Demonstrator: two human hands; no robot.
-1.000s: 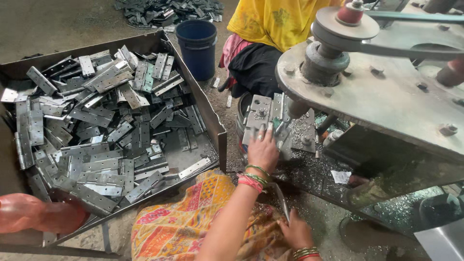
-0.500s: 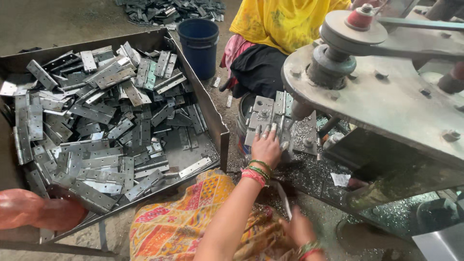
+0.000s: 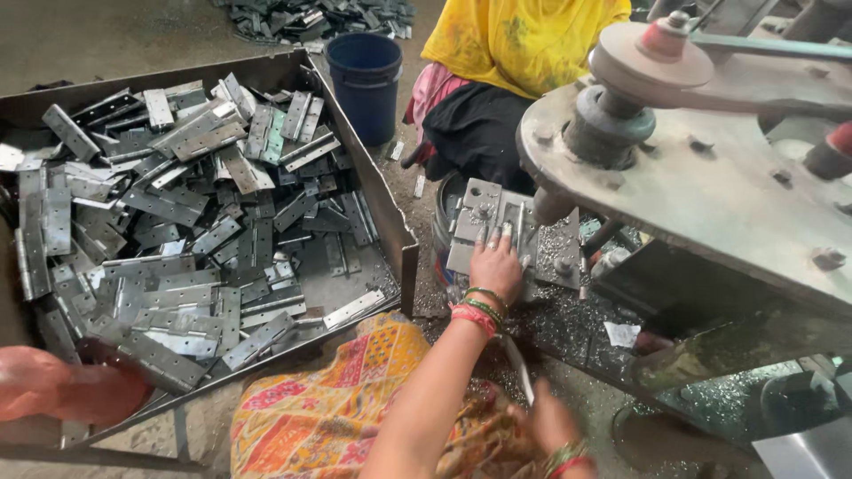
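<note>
My left hand (image 3: 495, 263), with red and green bangles at the wrist, reaches forward to the machine bed (image 3: 568, 257). Its fingers lie spread and flat on grey metal hinge plates (image 3: 479, 222) stacked there under the machine's round steel table (image 3: 710, 186). My right hand (image 3: 548, 424) is low by my lap, blurred, and closed around the lower end of a thin metal strip (image 3: 517, 365) that rises from it. A patterned orange cloth (image 3: 328, 417) covers my lap.
A large metal tray (image 3: 404, 253) at left holds several loose hinge plates. A dark blue bucket (image 3: 366, 80) stands behind it. Another person in yellow (image 3: 524, 44) sits opposite. Metal shavings litter the floor. A blurred reddish shape (image 3: 62, 395) lies at bottom left.
My left hand has slid slightly farther up onto the plates on the machine bed. My right hand has shifted a little to the right and stays blurred.
</note>
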